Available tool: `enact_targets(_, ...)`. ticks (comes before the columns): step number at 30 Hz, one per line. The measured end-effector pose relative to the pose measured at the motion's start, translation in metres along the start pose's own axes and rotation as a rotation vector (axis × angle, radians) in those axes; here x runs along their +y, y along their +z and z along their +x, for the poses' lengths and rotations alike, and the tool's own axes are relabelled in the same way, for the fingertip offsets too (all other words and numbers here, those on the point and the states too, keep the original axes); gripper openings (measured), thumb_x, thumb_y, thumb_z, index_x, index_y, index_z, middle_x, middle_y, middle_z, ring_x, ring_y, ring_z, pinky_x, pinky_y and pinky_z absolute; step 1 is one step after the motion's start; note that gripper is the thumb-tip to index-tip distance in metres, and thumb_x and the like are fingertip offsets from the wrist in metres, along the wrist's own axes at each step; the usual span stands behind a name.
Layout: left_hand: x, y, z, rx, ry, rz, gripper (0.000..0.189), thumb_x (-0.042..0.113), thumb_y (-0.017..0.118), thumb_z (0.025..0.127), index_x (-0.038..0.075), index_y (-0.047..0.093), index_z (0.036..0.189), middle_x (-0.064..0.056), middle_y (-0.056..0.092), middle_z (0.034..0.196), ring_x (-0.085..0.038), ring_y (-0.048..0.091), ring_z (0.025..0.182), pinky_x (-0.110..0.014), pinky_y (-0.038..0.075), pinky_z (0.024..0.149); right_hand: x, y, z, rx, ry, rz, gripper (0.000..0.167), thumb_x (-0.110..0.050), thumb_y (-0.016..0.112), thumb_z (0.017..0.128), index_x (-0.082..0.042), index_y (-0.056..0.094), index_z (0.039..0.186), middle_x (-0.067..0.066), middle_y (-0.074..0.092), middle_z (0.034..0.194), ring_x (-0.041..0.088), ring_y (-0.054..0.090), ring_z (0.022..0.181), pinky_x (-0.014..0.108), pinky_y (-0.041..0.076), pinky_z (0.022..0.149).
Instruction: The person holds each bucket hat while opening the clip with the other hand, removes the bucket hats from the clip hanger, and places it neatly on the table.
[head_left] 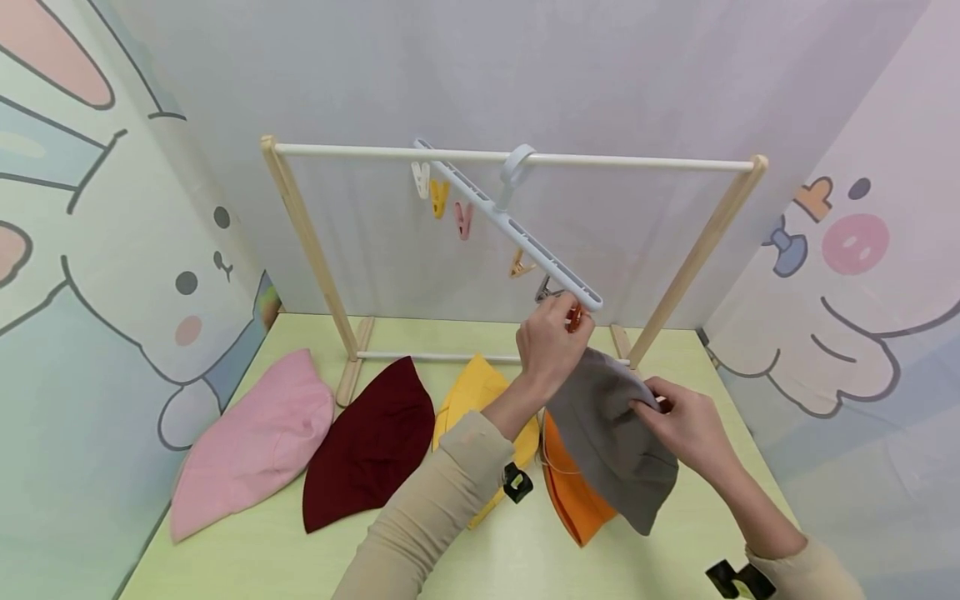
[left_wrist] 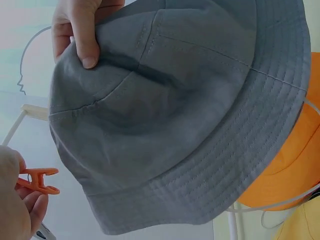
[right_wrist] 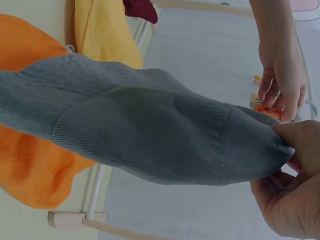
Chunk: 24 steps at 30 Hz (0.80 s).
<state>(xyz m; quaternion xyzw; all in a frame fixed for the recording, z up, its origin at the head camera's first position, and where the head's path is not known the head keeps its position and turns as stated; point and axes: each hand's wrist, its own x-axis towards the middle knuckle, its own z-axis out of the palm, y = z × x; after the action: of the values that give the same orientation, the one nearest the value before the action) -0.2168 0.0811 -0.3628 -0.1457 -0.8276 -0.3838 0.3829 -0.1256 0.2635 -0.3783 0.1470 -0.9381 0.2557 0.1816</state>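
My left hand (head_left: 553, 340) pinches an orange clothespin (left_wrist: 41, 181) at the near end of a pale blue clip hanger (head_left: 517, 229). The clothespin's tips stand apart in the left wrist view, with nothing between them. A grey bucket hat (head_left: 611, 433) hangs from my right hand (head_left: 688, 423), whose thumb and fingers grip its crown. In the right wrist view the hat (right_wrist: 150, 130) is folded flat, its brim away from the hand. Beneath it lies an orange bucket hat (head_left: 573, 487), partly covered.
The hanger hooks over a white rail (head_left: 637, 162) on a wooden-legged rack. Several other clothespins hang from it, including a yellow one (head_left: 439, 198) and a pink one (head_left: 463, 220). On the table lie a pink hat (head_left: 255, 442), a maroon hat (head_left: 371, 450) and a yellow hat (head_left: 480, 392).
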Motion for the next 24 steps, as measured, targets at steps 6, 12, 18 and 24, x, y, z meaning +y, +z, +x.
enact_targets(6, 0.000, -0.001, -0.001, -0.014, -0.016, -0.015, 0.006, 0.020, 0.063, 0.081, 0.016, 0.060, 0.078, 0.005, 0.056, 0.067, -0.006, 0.048, 0.051, -0.014, 0.030, 0.044, 0.005, -0.007, 0.000, 0.016, 0.017, -0.012, 0.014, -0.007, 0.071, 0.076, -0.017, 0.062, 0.078, -0.008, 0.051, 0.059, 0.000, 0.039, 0.044, 0.021, 0.034, 0.041)
enact_targets(12, 0.001, -0.002, -0.002, -0.036, -0.030, -0.036, 0.008, 0.024, 0.062, 0.081, 0.017, 0.060, 0.081, 0.005, 0.057, 0.069, -0.005, 0.050, 0.054, -0.013, 0.032, 0.046, 0.007, -0.014, -0.003, 0.004, 0.054, 0.008, 0.011, -0.010, 0.070, 0.078, -0.016, 0.062, 0.080, -0.006, 0.053, 0.061, 0.001, 0.040, 0.045, 0.022, 0.035, 0.042)
enact_targets(18, 0.002, -0.002, -0.004, -0.067, -0.043, -0.035, 0.010, 0.027, 0.063, 0.081, 0.018, 0.058, 0.082, 0.005, 0.059, 0.072, -0.004, 0.048, 0.055, -0.013, 0.032, 0.047, 0.011, -0.022, -0.002, 0.004, 0.085, 0.027, 0.009, -0.009, 0.070, 0.079, -0.013, 0.062, 0.082, -0.001, 0.055, 0.066, 0.002, 0.042, 0.047, 0.022, 0.036, 0.043)
enact_targets(24, 0.003, -0.002, -0.004, -0.070, -0.039, -0.043, 0.013, 0.029, 0.065, 0.080, 0.018, 0.058, 0.080, 0.007, 0.060, 0.075, -0.003, 0.049, 0.057, -0.012, 0.032, 0.047, 0.013, -0.032, 0.000, 0.009, 0.107, 0.022, 0.007, -0.013, 0.069, 0.081, -0.013, 0.062, 0.083, -0.001, 0.054, 0.064, 0.002, 0.042, 0.048, 0.022, 0.034, 0.042)
